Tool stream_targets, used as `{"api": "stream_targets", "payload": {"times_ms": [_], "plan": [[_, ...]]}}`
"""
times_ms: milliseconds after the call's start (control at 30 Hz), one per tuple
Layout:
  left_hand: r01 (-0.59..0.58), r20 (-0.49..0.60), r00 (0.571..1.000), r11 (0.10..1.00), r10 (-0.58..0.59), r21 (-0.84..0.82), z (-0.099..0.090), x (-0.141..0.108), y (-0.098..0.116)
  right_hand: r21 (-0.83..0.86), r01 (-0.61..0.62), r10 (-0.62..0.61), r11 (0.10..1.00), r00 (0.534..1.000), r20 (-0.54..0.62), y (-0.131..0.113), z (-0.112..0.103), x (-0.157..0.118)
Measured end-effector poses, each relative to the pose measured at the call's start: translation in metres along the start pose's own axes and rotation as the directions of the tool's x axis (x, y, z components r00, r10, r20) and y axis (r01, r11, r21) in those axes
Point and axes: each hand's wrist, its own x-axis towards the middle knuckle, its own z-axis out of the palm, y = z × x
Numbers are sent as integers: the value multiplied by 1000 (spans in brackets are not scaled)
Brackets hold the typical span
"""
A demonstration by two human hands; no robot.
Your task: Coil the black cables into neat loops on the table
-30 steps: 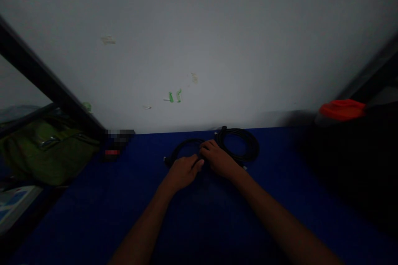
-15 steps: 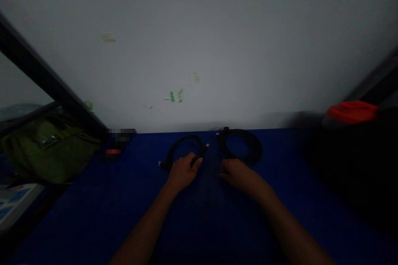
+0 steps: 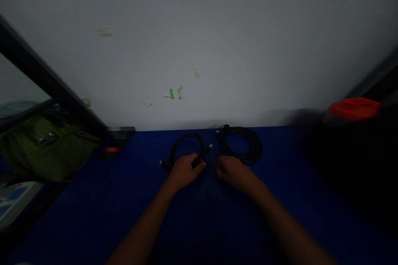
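The person's left hand (image 3: 185, 171) is resting on the deep-blue desk (image 3: 214, 223), its grip closing narrowly around a black moulded plug (image 3: 199, 160), whose pale metal tip is pointing up and away past the fingers. That plug is terminating a thin black cable (image 3: 183, 142), which is arching away from the hand in a loose, open loop and coming back to a second small connector (image 3: 162, 163) lying on the desk to the left of the hand.

The right hand (image 3: 233, 172) is sitting apart from the left, its grip curled narrow and showing nothing held. It is lying just below the near edge of a neatly wound coil of black cable (image 3: 239, 144), though the dim light is preventing confirmation of contact. The coil is lying flat on the desk, just right of the loop and well apart from the far edge.

Beyond the desk's left side, an olive-green fabric bag (image 3: 46, 149) is lying low, and a blurred black object with a red patch (image 3: 112, 149) is sitting at the desk's far left corner. At far right, a red-orange item (image 3: 354, 109) is topping a dark mass. A scuffed off-white wall (image 3: 199, 41) is rising behind everything.
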Motion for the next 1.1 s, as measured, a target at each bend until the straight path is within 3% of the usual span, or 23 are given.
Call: {"api": "stream_targets", "payload": {"times_ms": [133, 300, 500, 633, 733, 833, 933, 1000, 1100], "plan": [[12, -30, 999, 1000, -12, -5, 2, 1, -1, -29, 126, -129, 992, 971, -201, -3, 1, 2], [-5, -42, 999, 990, -1, -138, 1, 0, 1, -28, 281, -275, 959, 905, -326, -5, 3, 1], [-36, 50, 997, 947, 54, -318, -2, -1, 4, 145, 273, -199, 951, 901, -385, -2, 12, 5], [-34, 53, 997, 936, 56, -350, -1, -1, 4, 327, 254, -98, 910, 900, -425, -2, 16, 7], [-44, 29, 998, 935, 58, -353, 1, 0, 3, 461, 218, -32, 860, 925, -378, -3, 16, 8], [-49, -17, 999, 941, 46, -334, 1, 0, 4, 694, 71, 59, 716, 985, -160, -4, 19, 9], [-40, -73, 997, 935, 15, -352, 1, -1, 7, 903, -74, 152, 423, 988, 10, -7, 23, 11], [-34, -92, 996, 898, -7, -439, 0, -3, 9, 967, -93, 224, 239, 974, 38, -9, 27, 13], [-38, -83, 996, 786, -17, -617, 0, -4, 9, 993, -77, 282, 93, 958, 48, -14, 31, 14]]}}
